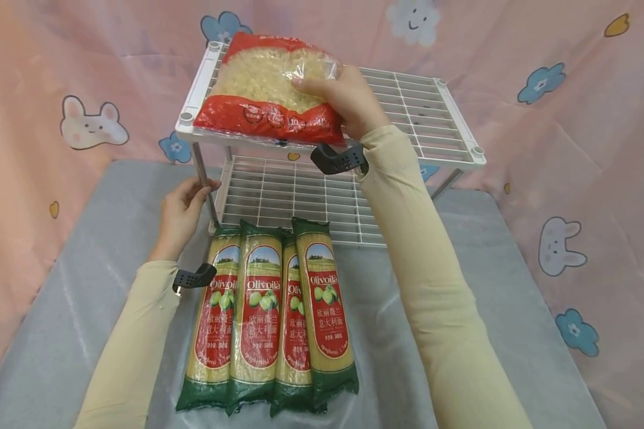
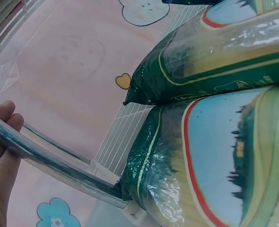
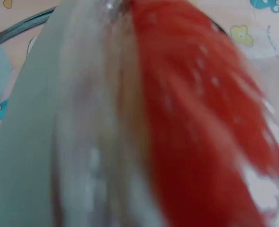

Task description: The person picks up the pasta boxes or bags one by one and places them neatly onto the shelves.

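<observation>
My right hand (image 1: 356, 104) grips the right end of a clear and red bag of short pasta (image 1: 271, 77), thumb on top. The bag lies over the left part of the upper shelf of a white wire rack (image 1: 424, 113). In the right wrist view the red bag (image 3: 191, 113) fills most of the picture, blurred. My left hand (image 1: 179, 214) holds the rack's front left metal post (image 1: 200, 170) between thumb and fingers. The left wrist view shows fingers (image 2: 4, 111) curled at this post (image 2: 58, 165).
Several green-ended spaghetti packs (image 1: 257, 322) lie side by side on the grey cloth-covered table (image 1: 408, 357), their far ends at the rack's lower shelf (image 1: 300, 190). Behind hangs a pink curtain (image 1: 515, 149) with rabbits and flowers.
</observation>
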`<state>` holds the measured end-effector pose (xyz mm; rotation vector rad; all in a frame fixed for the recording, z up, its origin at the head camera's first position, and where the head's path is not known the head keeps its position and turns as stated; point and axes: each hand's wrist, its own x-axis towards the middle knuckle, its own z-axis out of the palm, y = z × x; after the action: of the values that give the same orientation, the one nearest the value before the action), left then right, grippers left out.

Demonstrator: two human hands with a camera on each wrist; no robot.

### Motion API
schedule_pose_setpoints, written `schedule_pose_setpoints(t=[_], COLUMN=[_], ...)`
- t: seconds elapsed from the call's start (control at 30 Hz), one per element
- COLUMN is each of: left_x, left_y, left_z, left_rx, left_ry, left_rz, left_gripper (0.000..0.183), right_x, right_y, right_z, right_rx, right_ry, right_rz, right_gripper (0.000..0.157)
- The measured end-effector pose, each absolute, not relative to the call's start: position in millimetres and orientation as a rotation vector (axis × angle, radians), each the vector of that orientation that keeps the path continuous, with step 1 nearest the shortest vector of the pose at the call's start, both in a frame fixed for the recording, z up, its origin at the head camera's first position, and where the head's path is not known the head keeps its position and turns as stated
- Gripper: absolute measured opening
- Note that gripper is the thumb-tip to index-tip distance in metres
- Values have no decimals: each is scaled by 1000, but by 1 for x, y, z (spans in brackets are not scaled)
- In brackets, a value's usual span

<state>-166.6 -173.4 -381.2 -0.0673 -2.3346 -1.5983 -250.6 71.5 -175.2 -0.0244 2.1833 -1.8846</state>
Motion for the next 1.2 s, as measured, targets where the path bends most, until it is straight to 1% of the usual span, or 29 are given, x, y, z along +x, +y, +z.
schedule_pose_setpoints(t=[0.27, 0.57, 0.87, 1.2], left_x=[-172, -171, -171, -170], left_y=[-175, -176, -177, -175], left_z=[-383, -381, -381, -378], left_rx=[-88, -89, -67, -48], left_ry=[-2338, -2345, -2351, -2365], left_rz=[-1603, -1606, -1598, -1582], left_gripper=[26, 27, 26, 29], right_x=[-237, -228, -218, -211], right_y=[91, 97, 98, 104], right_z=[-176, -182, -187, -188], right_rx=[-87, -163, -242, -292], right_ry=[2318, 2385, 2587, 2576], right_rz=[-1744, -1712, -1651, -1665], right_gripper=[26, 32, 27, 32])
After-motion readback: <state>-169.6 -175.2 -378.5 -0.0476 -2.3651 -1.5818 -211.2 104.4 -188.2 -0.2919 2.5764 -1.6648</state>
